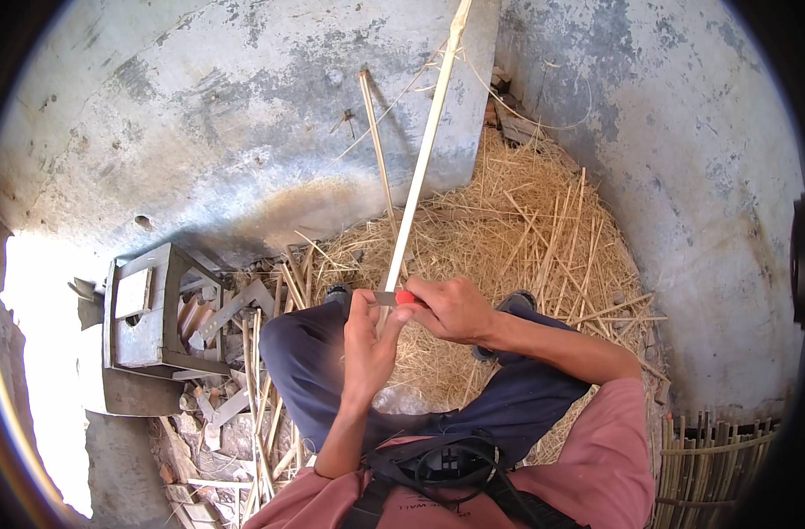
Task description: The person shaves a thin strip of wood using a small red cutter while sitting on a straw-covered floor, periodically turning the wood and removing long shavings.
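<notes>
A long pale strip, apparently bamboo [423, 163], slants up and away from my hands, past the top edge of the view. My left hand [370, 346] is closed round its near end, thumb on one side and fingers on the other. In my right hand [460, 310] is a knife [386, 299] with a red handle and a short grey blade. The blade lies across the strip, its tip by my left fingers. Both hands are close together above my lap, between my bent knees; my right palm hides part of the handle.
Straw-like shavings [499, 220] and loose sticks [565, 238] cover the floor ahead. A thin stick [378, 145] leans on the worn wall [226, 115]. To the left stands a wooden box frame [146, 304] among scraps; a slatted basket or fence [715, 463] is at lower right.
</notes>
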A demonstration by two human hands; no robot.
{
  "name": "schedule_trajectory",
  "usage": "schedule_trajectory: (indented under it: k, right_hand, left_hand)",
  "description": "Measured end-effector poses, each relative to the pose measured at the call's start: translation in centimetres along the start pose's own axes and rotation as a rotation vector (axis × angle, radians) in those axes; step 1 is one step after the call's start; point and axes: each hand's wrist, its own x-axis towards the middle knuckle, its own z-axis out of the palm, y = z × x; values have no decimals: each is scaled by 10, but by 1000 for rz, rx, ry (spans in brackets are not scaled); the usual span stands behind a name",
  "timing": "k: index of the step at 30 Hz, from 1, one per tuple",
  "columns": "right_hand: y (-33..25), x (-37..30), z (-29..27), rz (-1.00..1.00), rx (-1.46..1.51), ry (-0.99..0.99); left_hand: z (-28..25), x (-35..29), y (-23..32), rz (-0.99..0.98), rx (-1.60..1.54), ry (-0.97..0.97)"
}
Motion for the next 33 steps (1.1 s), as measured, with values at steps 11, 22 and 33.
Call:
schedule_trajectory:
  k: [11,22,33]
  right_hand:
    - [-9,2,-4,3,-41,43]
    - [-3,3,-7,-53,-168,58]
    - [6,11,-14,-2,-122,158]
  left_hand:
    - [5,0,-1,21,23,44]
    - [10,-2,7,8,52,82]
    - [6,-8,11,-49,164,74]
